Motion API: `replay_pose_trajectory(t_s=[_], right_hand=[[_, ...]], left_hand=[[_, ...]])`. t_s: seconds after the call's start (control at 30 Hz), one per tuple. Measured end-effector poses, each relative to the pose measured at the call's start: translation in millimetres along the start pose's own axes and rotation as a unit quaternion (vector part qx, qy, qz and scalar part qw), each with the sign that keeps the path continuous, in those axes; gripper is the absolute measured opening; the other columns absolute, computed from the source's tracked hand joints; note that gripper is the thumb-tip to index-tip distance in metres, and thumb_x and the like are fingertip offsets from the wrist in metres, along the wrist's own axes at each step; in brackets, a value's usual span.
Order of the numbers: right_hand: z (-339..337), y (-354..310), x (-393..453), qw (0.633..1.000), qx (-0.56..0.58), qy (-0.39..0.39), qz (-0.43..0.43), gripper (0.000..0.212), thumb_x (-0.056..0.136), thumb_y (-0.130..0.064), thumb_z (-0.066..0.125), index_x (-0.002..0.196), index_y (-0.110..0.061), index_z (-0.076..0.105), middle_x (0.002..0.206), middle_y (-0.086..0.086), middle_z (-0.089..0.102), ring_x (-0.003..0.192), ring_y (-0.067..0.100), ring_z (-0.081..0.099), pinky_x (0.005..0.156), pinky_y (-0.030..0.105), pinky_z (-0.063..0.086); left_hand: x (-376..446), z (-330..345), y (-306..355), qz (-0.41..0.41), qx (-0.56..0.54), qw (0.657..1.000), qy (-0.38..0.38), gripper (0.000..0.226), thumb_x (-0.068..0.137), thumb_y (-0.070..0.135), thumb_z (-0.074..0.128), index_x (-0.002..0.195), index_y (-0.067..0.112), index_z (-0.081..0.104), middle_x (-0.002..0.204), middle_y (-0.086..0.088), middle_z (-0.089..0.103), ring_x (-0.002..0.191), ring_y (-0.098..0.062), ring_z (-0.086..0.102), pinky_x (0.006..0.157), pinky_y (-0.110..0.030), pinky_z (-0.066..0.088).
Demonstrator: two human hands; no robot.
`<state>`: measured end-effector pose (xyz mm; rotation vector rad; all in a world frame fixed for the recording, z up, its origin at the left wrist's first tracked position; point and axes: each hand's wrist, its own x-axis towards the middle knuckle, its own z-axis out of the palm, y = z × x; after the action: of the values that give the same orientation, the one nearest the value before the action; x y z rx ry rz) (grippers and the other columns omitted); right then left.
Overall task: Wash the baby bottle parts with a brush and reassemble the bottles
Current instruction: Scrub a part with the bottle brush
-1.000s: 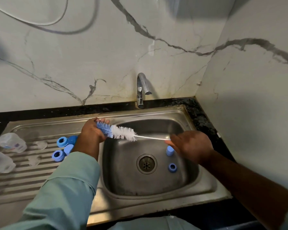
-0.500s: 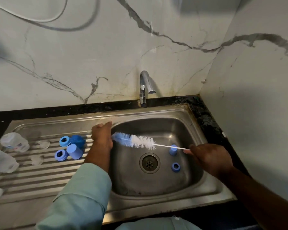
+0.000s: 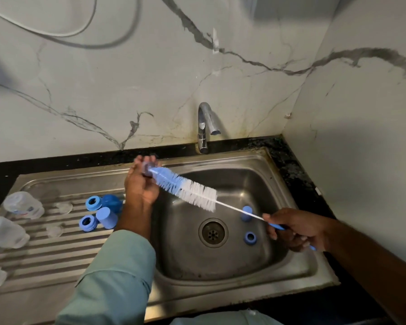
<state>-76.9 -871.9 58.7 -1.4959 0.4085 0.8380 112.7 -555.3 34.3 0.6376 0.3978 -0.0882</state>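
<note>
One brush [image 3: 188, 191] — bristles up-left, handle down-right

The sink [image 3: 263, 160] is brushed steel with a dull sheen and a ribbed drainboard, the tap [image 3: 205, 123] glossier chrome, the wall [image 3: 127, 78] smooth veined marble, the bottles [image 3: 21, 206] cloudy translucent plastic, the rings [image 3: 93, 203] matt blue plastic, the brush [image 3: 185, 188] bristly.

Left hand [image 3: 141, 184] grips blue ring [image 3: 146, 168] over sink [image 3: 298, 266]; right hand [image 3: 298, 231] holds brush [image 3: 188, 188], tip at ring.
</note>
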Motion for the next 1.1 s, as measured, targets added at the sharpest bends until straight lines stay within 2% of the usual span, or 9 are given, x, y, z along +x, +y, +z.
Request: replay_pose_trajectory(t_s=[0.1,0.23,0.37,0.47,0.57,0.8,0.9,1.0,1.1], right_hand=[[-4.3,6.6,-15.3,0.995,-0.057,0.068,-0.037,0.042,0.081,-0.046,0.055,0.066,-0.008,0.064,0.044,0.000,0.025,0.032,0.008,0.016,0.040,0.015,0.010],[17.1,16.6,-6.6,0.959,-0.027,0.222,-0.172,0.070,0.068,-0.064,0.070,0.073,0.005,0.062,0.048,0.004,0.038,0.040,0.012,0.033,0.043,0.017,0.024],[68.1,7.1,17.8,0.884,-0.208,0.295,-0.299,0.026,0.093,-0.035,0.058,0.086,-0.012,0.070,0.061,0.003,0.054,0.058,0.003,0.050,0.065,0.020,0.043],[101.3,9.2,29.3,0.836,-0.370,0.280,-0.292,0.043,0.092,-0.052,0.029,0.115,-0.031,0.058,0.077,-0.007,0.064,0.076,0.014,0.064,0.076,0.032,0.049],[105.4,24.3,27.2,0.807,-0.460,0.266,-0.257,0.066,0.080,-0.062,0.006,0.129,-0.037,0.041,0.097,0.003,0.070,0.091,0.028,0.065,0.081,0.039,0.051],[123.8,-3.6,24.1,0.797,-0.485,0.264,-0.245,0.033,0.098,-0.042,0.030,0.122,-0.029,0.049,0.097,0.004,0.068,0.092,0.028,0.064,0.077,0.035,0.051],[123.6,2.2,14.7,0.805,-0.492,0.238,-0.230,0.047,0.089,-0.051,0.024,0.118,-0.028,0.053,0.094,0.002,0.068,0.090,0.025,0.064,0.078,0.037,0.052],[122.0,-11.1,23.8,0.824,-0.451,0.253,-0.230,0.028,0.096,-0.041,0.035,0.097,-0.024,0.057,0.085,-0.001,0.066,0.082,0.021,0.062,0.073,0.035,0.051],[132.3,-5.9,16.5,0.803,-0.492,0.234,-0.242,0.031,0.099,-0.039,0.032,0.106,-0.023,0.057,0.097,0.003,0.067,0.091,0.025,0.061,0.074,0.032,0.046]], left_hand=[[11.1,3.6,29.6,0.047,-0.020,0.998,0.039,0.013,0.097,0.015,0.053,0.108,0.016,0.059,0.106,-0.006,0.067,0.094,-0.021,0.067,0.097,-0.044,0.051],[-3.8,9.3,15.9,0.032,0.098,0.995,0.019,0.014,0.103,0.026,0.044,0.109,0.022,0.056,0.106,-0.003,0.061,0.087,-0.019,0.065,0.087,-0.046,0.051],[-46.3,15.1,-39.5,-0.046,0.132,0.990,-0.001,0.016,0.099,0.022,0.050,0.107,0.020,0.063,0.083,-0.001,0.067,0.072,-0.016,0.063,0.073,-0.038,0.055],[-58.0,25.0,-46.5,-0.052,0.083,0.994,0.046,0.037,0.104,0.042,0.038,0.117,0.017,0.063,0.094,-0.005,0.073,0.082,-0.018,0.070,0.069,-0.032,0.058],[-51.8,28.1,-27.5,-0.046,0.084,0.992,0.082,0.064,0.099,0.061,0.027,0.126,0.014,0.060,0.116,-0.013,0.069,0.112,-0.031,0.063,0.097,-0.046,0.048],[-54.2,26.4,-34.7,-0.020,0.085,0.989,0.119,0.040,0.099,0.053,0.045,0.094,0.018,0.064,0.083,-0.006,0.068,0.067,-0.018,0.066,0.053,-0.027,0.054],[-47.8,21.0,-29.2,-0.027,0.073,0.990,0.117,0.034,0.100,0.043,0.050,0.096,0.014,0.066,0.081,-0.010,0.069,0.063,-0.021,0.067,0.053,-0.031,0.055],[-63.1,26.7,-47.9,-0.036,0.099,0.991,0.078,0.029,0.102,0.034,0.046,0.106,0.010,0.063,0.089,-0.015,0.073,0.075,-0.024,0.072,0.061,-0.035,0.061],[-50.0,27.9,-24.7,-0.043,0.055,0.996,0.061,0.027,0.103,0.030,0.047,0.091,0.012,0.063,0.065,-0.007,0.067,0.055,-0.018,0.065,0.047,-0.027,0.054]])
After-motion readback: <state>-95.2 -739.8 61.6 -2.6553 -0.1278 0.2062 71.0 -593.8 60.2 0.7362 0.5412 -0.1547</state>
